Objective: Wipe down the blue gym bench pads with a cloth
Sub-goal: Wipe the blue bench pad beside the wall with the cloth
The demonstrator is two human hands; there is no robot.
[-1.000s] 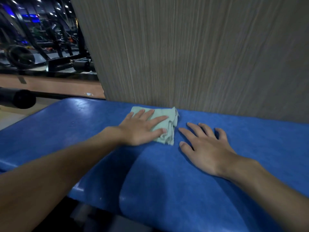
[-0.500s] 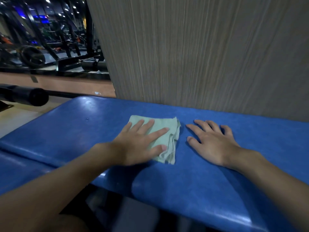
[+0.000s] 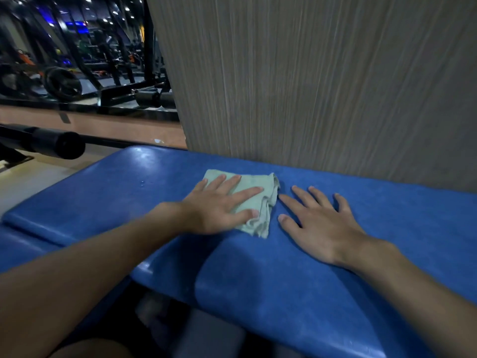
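Left hand flat, fingers spread, hiding much of the cloth; right hand splayed — empty — on the blue surface, cropped below.

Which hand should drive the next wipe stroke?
Left. The left hand lies flat on the green cloth, pinning it to the blue bench pad. The right hand rests bare on the pad beside the cloth.

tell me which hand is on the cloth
The left hand lies flat on the green cloth; the right hand rests bare on the blue pad beside it.
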